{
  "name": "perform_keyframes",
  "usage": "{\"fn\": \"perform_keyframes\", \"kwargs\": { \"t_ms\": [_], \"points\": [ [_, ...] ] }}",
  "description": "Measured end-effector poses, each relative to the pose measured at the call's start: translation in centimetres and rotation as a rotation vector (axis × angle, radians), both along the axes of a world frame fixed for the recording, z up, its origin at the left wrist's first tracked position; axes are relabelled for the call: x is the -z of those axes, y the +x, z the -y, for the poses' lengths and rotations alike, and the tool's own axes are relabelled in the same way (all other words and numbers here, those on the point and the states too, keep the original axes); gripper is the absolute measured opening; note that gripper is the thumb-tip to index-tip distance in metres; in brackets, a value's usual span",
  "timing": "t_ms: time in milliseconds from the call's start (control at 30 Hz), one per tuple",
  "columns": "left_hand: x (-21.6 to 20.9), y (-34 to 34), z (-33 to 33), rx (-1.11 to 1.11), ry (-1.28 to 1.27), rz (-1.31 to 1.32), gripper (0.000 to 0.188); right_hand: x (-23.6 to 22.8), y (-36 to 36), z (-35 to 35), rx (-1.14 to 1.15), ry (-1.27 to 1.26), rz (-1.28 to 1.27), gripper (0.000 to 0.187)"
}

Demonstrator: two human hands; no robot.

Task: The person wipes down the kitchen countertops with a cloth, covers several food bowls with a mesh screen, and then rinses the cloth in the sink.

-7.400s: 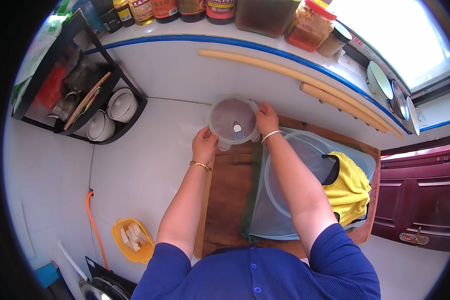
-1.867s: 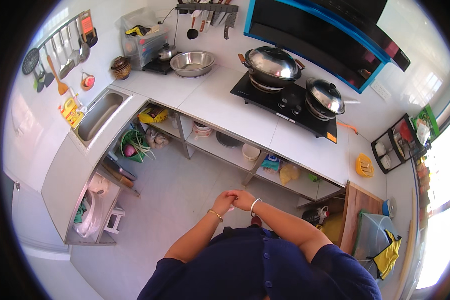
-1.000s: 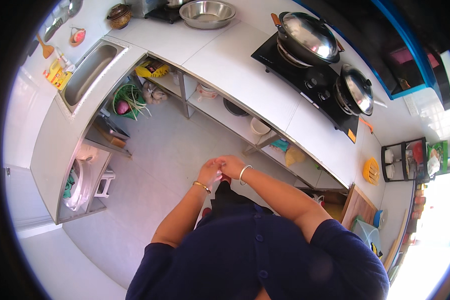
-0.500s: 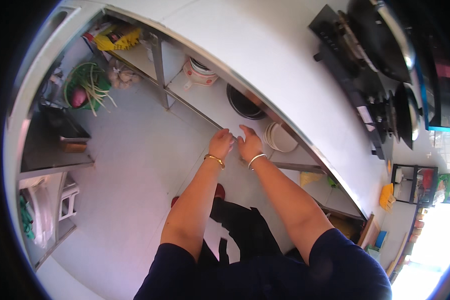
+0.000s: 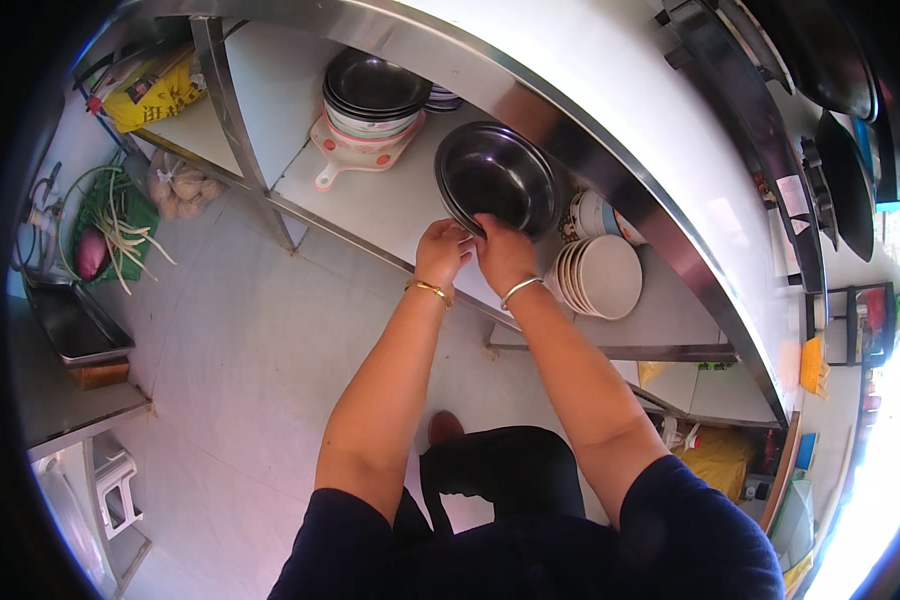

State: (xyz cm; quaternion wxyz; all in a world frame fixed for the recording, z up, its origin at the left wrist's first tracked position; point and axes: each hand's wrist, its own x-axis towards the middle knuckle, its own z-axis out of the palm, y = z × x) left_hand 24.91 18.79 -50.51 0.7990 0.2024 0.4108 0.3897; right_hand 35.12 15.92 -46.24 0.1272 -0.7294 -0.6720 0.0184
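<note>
A round black metal bowl (image 5: 510, 185) sits on the cabinet shelf ahead of me, its shiny inside facing up. At its near rim my right hand (image 5: 505, 252), with a silver bangle, is closed on the edge. My left hand (image 5: 442, 252), wearing a gold bracelet, is right beside it with curled fingers. Whether the left fingertips touch the rim or hold anything is hidden. Right of the bowl, a row of stacked white bowls (image 5: 610, 278) leans on its side. Farther left, black bowls (image 5: 378, 82) are stacked on white ones, above a white pan-shaped dish (image 5: 328, 172) with red spots.
A metal-edged white counter (image 5: 610, 130) overhangs the shelf, with black pans (image 5: 845, 185) at upper right. A shelf post (image 5: 232, 110) divides the cabinet. To the left are a green basket of vegetables (image 5: 120, 225), a bag of round produce (image 5: 182, 185) and a black tray (image 5: 75, 325).
My view has moved nearer to the shelf and shows more of it. Both hands have come in over the shelf edge, and the right one has reached the black bowl's rim.
</note>
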Motion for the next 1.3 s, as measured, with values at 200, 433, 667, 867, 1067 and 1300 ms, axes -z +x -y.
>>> {"fn": "perform_keyframes", "kwargs": {
  "t_ms": [200,433,667,867,1067,1300],
  "points": [
    [-1.1,-1.1,1.0,0.017,-0.039,-0.006,0.04,-4.1,0.1,1.1,0.012,0.101,-0.05,0.022],
    [-5.6,-5.8,6.2,-0.148,-0.181,-0.033,0.043,-12.7,-3.9,9.6,-0.217,0.219,-0.282,0.014],
    [-16.8,-13.0,20.0,-0.226,-0.288,0.116,0.039,-29.6,-6.6,22.8,-0.089,-0.185,-0.713,0.022],
    [-29.1,-6.0,24.9,0.289,-0.371,-0.093,0.032,-43.0,2.7,31.5,0.246,-0.086,-1.196,0.023],
    [-38.7,14.4,28.2,0.684,-0.109,0.088,0.035,-48.7,18.5,44.1,0.445,0.385,-1.802,0.016],
    [-47.4,39.2,40.6,1.006,0.233,-0.001,0.035,-50.3,37.0,61.0,0.657,0.987,-1.888,0.026]
  ]
}}
